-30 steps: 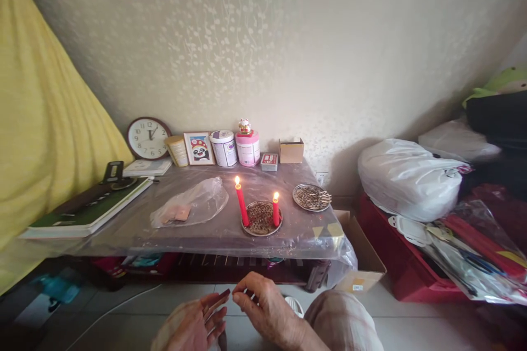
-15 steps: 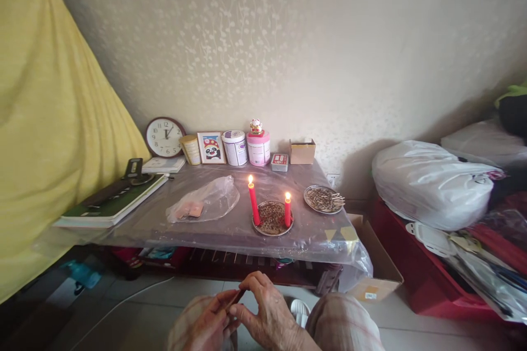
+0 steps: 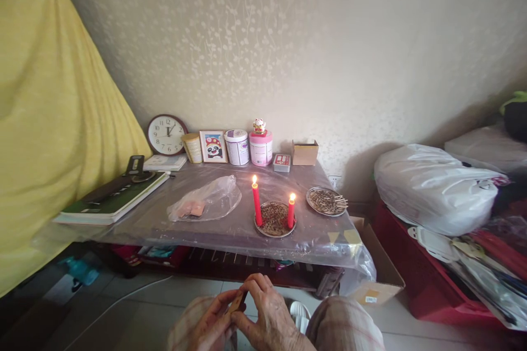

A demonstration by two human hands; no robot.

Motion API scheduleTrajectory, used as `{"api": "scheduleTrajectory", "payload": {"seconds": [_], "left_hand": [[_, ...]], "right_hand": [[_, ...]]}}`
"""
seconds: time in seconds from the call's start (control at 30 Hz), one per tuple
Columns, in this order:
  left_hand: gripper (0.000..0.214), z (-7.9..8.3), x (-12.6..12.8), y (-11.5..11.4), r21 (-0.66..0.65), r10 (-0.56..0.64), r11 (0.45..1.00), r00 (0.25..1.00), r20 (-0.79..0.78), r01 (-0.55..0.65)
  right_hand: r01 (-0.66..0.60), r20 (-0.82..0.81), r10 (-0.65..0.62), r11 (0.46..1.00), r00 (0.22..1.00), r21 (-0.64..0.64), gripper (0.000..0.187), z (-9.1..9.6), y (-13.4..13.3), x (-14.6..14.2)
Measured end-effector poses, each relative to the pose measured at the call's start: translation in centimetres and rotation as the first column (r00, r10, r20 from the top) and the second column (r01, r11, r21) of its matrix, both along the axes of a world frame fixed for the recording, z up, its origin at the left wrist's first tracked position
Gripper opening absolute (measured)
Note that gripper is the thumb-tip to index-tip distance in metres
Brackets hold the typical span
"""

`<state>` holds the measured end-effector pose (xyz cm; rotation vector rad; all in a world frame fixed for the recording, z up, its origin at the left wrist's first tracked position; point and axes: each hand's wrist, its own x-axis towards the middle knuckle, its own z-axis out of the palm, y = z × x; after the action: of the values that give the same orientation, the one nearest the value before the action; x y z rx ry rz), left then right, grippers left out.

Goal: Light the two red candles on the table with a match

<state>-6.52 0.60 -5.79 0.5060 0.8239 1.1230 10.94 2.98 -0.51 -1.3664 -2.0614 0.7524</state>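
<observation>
Between my hands, above my lap, is a small brown matchbox [image 3: 237, 302]. My left hand [image 3: 212, 322] grips it from the left, thumb and fingers closed on its side. My right hand [image 3: 267, 313] pinches its other end between thumb and curled fingers. Part of the box is hidden by my fingers. Two lit red candles [image 3: 257, 204] of unequal height stand upright on a round metal plate [image 3: 274, 236] on the low table [image 3: 222, 233]. A clear plastic bag [image 3: 218, 197] with small tan boxes [image 3: 193, 208] inside lies to their left.
Right of the candles, a second plate [image 3: 315, 208] holds many burnt matchsticks. A clock [image 3: 167, 135], tins [image 3: 237, 148], a picture frame [image 3: 213, 147] and a small open carton [image 3: 305, 153] line the wall. A red bin [image 3: 428, 290] with bags stands on the right.
The matchbox has turned in my hands, so a broader tan face shows now. Both hands keep their hold above my lap. The view has shifted slightly.
</observation>
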Motion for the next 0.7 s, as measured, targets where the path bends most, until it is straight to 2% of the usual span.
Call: {"api": "scheduleTrajectory", "payload": {"seconds": [0.17, 0.33, 0.47, 0.57, 0.7], "left_hand": [[0.039, 0.6, 0.2, -0.1, 0.025, 0.013, 1.0, 0.999, -0.031, -0.013], [0.044, 1.3, 0.5, 0.2, 0.047, 0.015, 0.999, 0.995, -0.101, -0.01], [0.043, 0.2, 0.6, 0.5, 0.078, 0.054, 0.996, 0.995, -0.081, -0.048], [0.038, -1.1, 0.6, 0.7, 0.086, 0.034, 0.996, 0.999, -0.041, -0.031], [0.031, -1.8, 0.7, 1.0, 0.092, 0.056, 0.994, 0.997, -0.054, -0.051]], "right_hand": [[-0.031, -0.064, 0.032, 0.999, 0.997, 0.014, 0.034, -0.7, 0.2, 0.2], [-0.026, -0.032, 0.025, 0.998, 0.999, -0.057, 0.037, -0.3, 0.2, 0.3], [-0.024, 0.008, 0.025, 0.996, 1.0, -0.086, 0.031, 0.3, 0.2, 0.5], [-0.051, 0.024, 0.054, 0.994, 0.998, -0.098, 0.031, 0.6, 0.3, 0.6], [-0.086, 0.041, 0.09, 0.992, 0.995, -0.096, 0.033, -0.1, 0.7, 0.8]]}}
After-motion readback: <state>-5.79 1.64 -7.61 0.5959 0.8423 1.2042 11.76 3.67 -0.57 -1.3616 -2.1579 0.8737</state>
